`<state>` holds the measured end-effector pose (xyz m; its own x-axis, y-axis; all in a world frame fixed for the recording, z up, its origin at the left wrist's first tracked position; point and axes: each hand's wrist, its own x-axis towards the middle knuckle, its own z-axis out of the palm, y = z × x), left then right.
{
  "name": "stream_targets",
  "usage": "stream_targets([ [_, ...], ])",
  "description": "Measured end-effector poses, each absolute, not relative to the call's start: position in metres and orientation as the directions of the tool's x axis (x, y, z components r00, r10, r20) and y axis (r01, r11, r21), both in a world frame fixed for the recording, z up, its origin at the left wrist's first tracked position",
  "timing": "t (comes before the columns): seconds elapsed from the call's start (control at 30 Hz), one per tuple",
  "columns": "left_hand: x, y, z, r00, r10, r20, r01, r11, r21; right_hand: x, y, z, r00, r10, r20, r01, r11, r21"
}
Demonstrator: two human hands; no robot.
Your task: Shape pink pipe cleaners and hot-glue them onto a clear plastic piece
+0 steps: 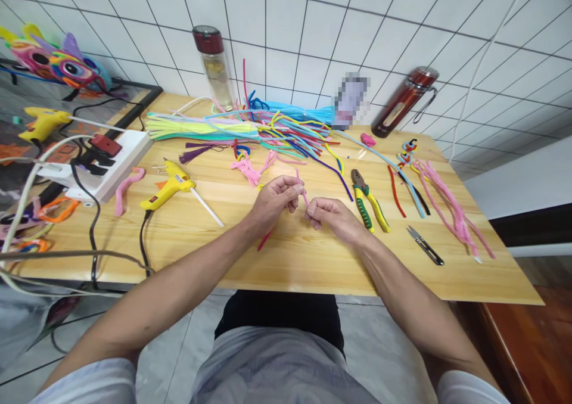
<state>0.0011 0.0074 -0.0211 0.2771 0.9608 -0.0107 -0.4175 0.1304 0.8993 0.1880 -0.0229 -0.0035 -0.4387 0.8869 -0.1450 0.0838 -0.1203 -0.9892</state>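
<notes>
Both my hands meet over the middle of the wooden table [313, 261]. My left hand [273, 198] pinches the upper part of a thin pink pipe cleaner [303, 193], fingers curled. My right hand [328, 213] pinches the lower end of the same pink pipe cleaner. A red pipe cleaner [264, 241] pokes out from under my left wrist onto the table. A pile of coloured pipe cleaners [268, 133] lies just beyond my hands.
Yellow glue gun [172, 186] lies left of my hands, with a white power strip [100, 165] and cables further left. Green-yellow pliers [369, 201], small snips [424, 246] and pink pipe cleaners [451, 207] lie to the right. Two bottles [214, 64] [402, 103] stand by the tiled wall.
</notes>
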Motion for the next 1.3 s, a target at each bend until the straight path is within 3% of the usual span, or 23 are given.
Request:
stream_targets([
  [0.23,0.002,0.005,-0.023,0.196,0.979,0.057,-0.369,0.019,0.929,0.186,-0.024,-0.007,-0.417,0.895,-0.155,0.05,-0.148,-0.988],
  [0.47,0.003,0.005,-0.026,0.392,0.92,0.005,-0.345,0.142,0.928,0.186,-0.022,-0.01,-0.402,0.906,-0.128,0.009,-0.136,-0.991],
  [0.6,0.004,0.003,-0.027,0.277,0.959,0.056,-0.302,0.032,0.953,0.183,-0.022,-0.008,-0.406,0.903,-0.143,-0.035,-0.172,-0.984],
  [0.8,0.0,0.001,-0.017,0.25,0.967,0.044,-0.356,0.049,0.933,0.184,-0.024,-0.003,-0.443,0.875,-0.196,-0.002,-0.219,-0.976],
  [0.97,0.001,-0.002,-0.017,0.202,0.975,0.092,-0.316,-0.024,0.948,0.18,-0.026,0.003,-0.411,0.901,-0.141,0.069,-0.124,-0.99],
  [1.07,0.003,-0.005,-0.019,0.216,0.969,0.121,-0.296,-0.054,0.954,0.182,-0.031,0.007,-0.33,0.936,-0.12,0.158,-0.071,-0.985],
  [1.17,0.004,-0.009,-0.019,0.279,0.956,0.087,-0.246,-0.017,0.969,0.211,-0.039,0.013,-0.21,0.975,-0.077,0.37,0.006,-0.929],
  [1.23,0.005,-0.011,-0.018,0.313,0.949,0.042,-0.178,0.015,0.984,0.251,-0.043,0.017,-0.05,0.998,0.047,0.531,0.066,-0.845],
  [1.3,0.006,-0.014,-0.018,0.339,0.941,0.012,-0.119,0.03,0.992,0.301,-0.044,0.021,0.163,0.969,0.184,0.676,0.026,-0.736],
])
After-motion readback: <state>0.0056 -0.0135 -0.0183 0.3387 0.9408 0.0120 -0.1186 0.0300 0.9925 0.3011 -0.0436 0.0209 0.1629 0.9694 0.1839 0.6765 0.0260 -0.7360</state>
